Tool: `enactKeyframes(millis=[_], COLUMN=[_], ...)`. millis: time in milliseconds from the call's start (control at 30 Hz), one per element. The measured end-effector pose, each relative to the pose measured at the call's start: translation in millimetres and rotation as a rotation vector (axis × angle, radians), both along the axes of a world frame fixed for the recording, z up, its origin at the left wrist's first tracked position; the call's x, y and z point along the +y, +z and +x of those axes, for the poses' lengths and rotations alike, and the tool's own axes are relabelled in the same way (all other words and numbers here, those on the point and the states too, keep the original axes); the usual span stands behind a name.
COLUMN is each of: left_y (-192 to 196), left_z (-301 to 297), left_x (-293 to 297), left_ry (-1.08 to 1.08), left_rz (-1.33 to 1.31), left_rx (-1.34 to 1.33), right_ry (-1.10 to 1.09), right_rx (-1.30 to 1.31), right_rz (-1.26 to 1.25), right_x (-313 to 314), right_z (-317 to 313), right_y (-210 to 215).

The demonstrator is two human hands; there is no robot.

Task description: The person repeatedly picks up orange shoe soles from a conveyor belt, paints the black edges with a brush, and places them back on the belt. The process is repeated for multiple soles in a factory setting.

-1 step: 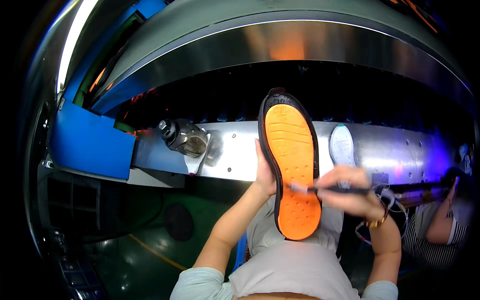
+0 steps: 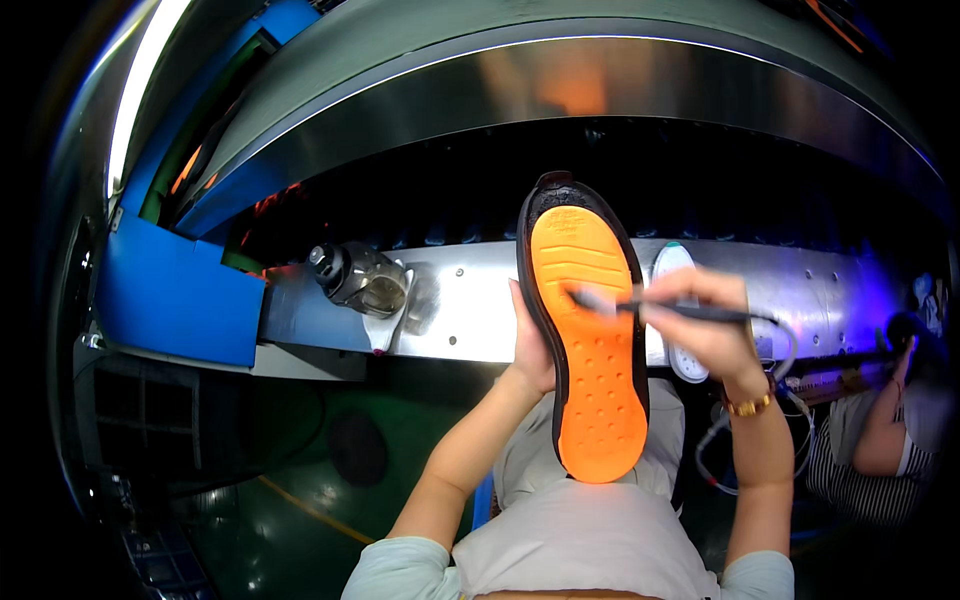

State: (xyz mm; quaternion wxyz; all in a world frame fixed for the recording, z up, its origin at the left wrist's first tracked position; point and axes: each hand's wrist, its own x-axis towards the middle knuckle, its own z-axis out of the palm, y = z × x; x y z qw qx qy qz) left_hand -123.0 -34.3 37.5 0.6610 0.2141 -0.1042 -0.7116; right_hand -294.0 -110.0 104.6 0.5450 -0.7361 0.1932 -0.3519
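A large shoe sole (image 2: pixel 600 400), orange in the middle with a raised black rim, stands lengthwise before me, its near end at my lap. Along its left edge my left hand (image 2: pixel 533 345) grips it, with the fingers mostly hidden behind. My right hand (image 2: pixel 705 318) is closed round the dark handle of a brush (image 2: pixel 735 314) with a thin hose at its rear. The brush's blurred tip is over the upper middle of the orange surface. Behind my right hand lies a smaller white sole (image 2: pixel 688 364), partly covered.
On the metal bench (image 2: pixel 450 300) at left, a dark-capped bottle (image 2: pixel 380 290) leans on a white piece. Beyond runs a dark gap under a curved metal hood (image 2: pixel 480 85). A blue machine panel (image 2: pixel 180 290) stands left. Another person's arm (image 2: pixel 885 430) is at far right.
My right hand and the brush have moved away from me, up the sole from its lower part to its upper middle. My left hand keeps its hold.
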Motion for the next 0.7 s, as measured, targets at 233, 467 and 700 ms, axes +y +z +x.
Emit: enactKeyframes(millis=[233,467,700], left_y=[4,7,11], left_z=[3,5,13], left_x=[0,0,-10], left_ry=[-0.1,0.041,0.276], left_rz=[-0.253,-0.094,-0.042], left_rx=[0.305,-0.014,-0.138], right_ry=[0.189,0.123,0.189], right_rx=[0.002,-0.054,-0.103], right_rz=[-0.165,0.043,0.111], right_x=[0,-8,2], right_z=[25,15,3], right_y=[6,-7,-8])
